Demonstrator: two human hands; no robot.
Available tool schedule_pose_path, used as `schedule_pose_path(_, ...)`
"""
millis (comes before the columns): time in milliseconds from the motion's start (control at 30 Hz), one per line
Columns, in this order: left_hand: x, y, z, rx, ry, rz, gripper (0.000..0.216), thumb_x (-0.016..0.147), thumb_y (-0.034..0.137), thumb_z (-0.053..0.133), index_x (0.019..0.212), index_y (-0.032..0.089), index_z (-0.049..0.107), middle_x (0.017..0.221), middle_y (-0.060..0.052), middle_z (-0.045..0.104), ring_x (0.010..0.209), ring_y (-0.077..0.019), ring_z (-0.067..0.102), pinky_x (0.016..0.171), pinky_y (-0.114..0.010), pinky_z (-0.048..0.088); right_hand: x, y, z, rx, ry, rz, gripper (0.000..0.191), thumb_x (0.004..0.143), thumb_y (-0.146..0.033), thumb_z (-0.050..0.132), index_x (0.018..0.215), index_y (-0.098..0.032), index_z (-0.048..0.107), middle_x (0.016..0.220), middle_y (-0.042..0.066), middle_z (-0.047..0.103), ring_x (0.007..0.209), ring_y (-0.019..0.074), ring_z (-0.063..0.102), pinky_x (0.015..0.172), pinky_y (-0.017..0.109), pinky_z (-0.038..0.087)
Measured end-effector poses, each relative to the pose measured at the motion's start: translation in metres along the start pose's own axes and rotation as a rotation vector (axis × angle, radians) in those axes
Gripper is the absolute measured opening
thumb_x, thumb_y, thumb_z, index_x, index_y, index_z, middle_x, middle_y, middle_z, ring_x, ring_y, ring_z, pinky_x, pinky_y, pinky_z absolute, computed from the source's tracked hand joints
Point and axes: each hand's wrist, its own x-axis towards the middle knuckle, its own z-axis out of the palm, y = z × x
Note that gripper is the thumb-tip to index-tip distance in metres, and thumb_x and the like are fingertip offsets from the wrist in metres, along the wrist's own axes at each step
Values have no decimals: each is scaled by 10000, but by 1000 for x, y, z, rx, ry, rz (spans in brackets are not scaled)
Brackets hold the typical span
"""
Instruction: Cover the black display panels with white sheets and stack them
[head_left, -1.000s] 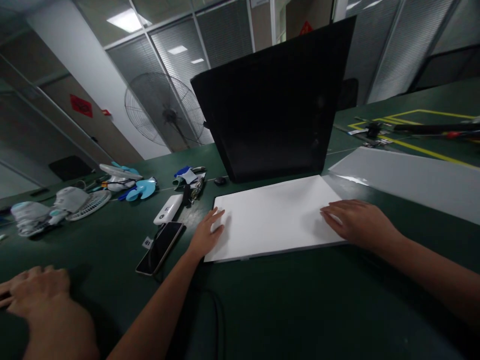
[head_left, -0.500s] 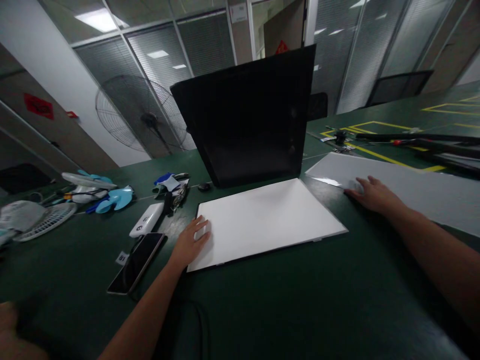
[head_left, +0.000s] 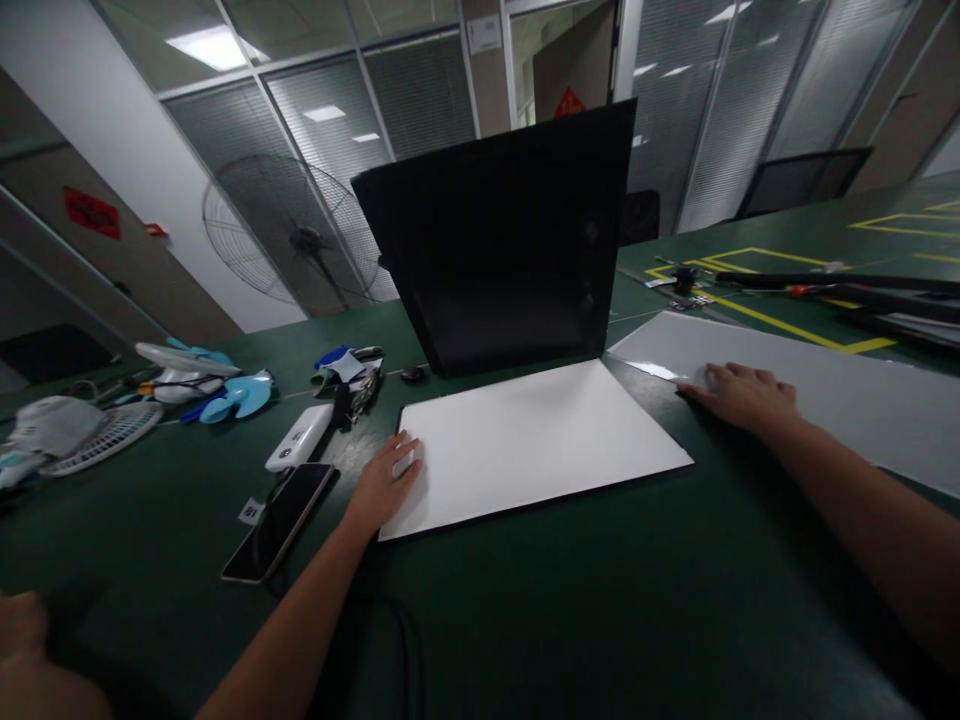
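Observation:
A white sheet lies flat on the green table, in front of a black panel that stands upright behind it. My left hand rests on the sheet's near left corner, fingers stretched out flat. My right hand lies further right, fingers flat on the near corner of a second, greyish white sheet. Neither hand grips anything.
A black phone, a white power bank and a cable lie left of the sheet. Blue and white fan parts are scattered at far left. Another person's hand shows at the bottom left. A floor fan stands behind.
My right hand left the white sheet's right edge and moved right onto the corner of the greyish sheet. My left hand stayed on the left corner. The other person's hand slid toward the frame's edge.

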Motion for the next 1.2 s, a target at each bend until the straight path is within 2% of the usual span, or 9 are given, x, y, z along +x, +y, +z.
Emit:
schedule_pose_path(367, -1, 0, -1, -10, -7, 9, 595, 945, 550, 509, 1369, 172, 689, 1597, -129, 515, 1494, -324, 460, 1252, -489, 357, -10, -10, -7, -16, 61, -12, 821, 998, -735, 242, 1463, -166, 610, 1462, 286, 547, 1251, 479, 520, 876, 580, 399)
schedule_pose_path(533, -3, 1, -3, -23, -5, 23, 567, 958, 523, 518, 1377, 177, 681, 1600, -133, 506, 1501, -320, 450, 1252, -512, 347, -23, -17, -29, -67, 118, 41, 761, 1045, -601, 166, 1335, -125, 684, 1156, 296, 692, 976, 414, 661, 755, 493, 419)
schedule_pose_path(633, -5, 2, -5, -22, -1, 15, 535, 960, 497, 523, 1366, 191, 688, 1596, -118, 512, 1499, -310, 454, 1251, -518, 347, -36, -31, -41, -109, 269, 29, 753, 1056, -576, 141, 1306, -123, 687, 1014, 266, 711, 818, 370, 666, 676, 440, 417)
schedule_pose_path(767, -6, 5, -8, -57, 4, -7, 544, 982, 515, 484, 1373, 196, 684, 1582, -114, 524, 1499, -304, 453, 1254, -526, 337, -59, -61, -45, -51, 633, -244, 601, 1070, -520, 323, 1167, -74, 714, 1023, 239, 724, 891, 341, 673, 777, 439, 487)
schedule_pose_path(833, -7, 7, -10, -77, -3, -21, 594, 990, 541, 453, 1406, 170, 659, 1588, -129, 508, 1511, -304, 430, 1263, -526, 315, -71, -78, -43, 31, 691, -479, 466, 1055, -461, 445, 1039, -95, 732, 1015, 214, 737, 915, 317, 681, 844, 435, 511)
schedule_pose_path(900, -8, 9, -12, -93, -13, -38, 639, 999, 562, 423, 1443, 151, 627, 1595, -133, 496, 1523, -301, 407, 1272, -515, 297, -82, -95, -42, 104, 651, -701, 337, 1029, -404, 534, 971, -141, 736, 980, 172, 752, 890, 292, 692, 832, 431, 537)
schedule_pose_path(1000, -8, 10, -13, -100, -26, -54, 656, 1010, 571, 390, 1463, 151, 611, 1598, -123, 493, 1527, -295, 401, 1279, -502, 284, -96, -117, -41, 189, 563, -940, 183, 993, -337, 613, 1053, -227, 746, 1053, 94, 774, 933, 270, 715, 864, 456, 576)
schedule_pose_path(1133, -8, 10, -13, -95, -34, -55, 661, 1019, 591, 371, 1455, 161, 619, 1604, -112, 486, 1529, -296, 402, 1279, -504, 285, -109, -137, -35, 253, 411, -1201, 303, 986, -304, 634, 1282, -297, 701, 1234, 29, 751, 1088, 237, 716, 950, 458, 588)
schedule_pose_path(1200, -8, 10, -13, -101, -33, -60, 674, 1026, 604, 344, 1450, 161, 624, 1603, -107, 491, 1528, -293, 405, 1278, -495, 290, -113, -146, -28, 217, 303, -1230, 372, 996, -377, 626, 1346, -266, 683, 1296, 60, 727, 1150, 258, 702, 984, 484, 581)
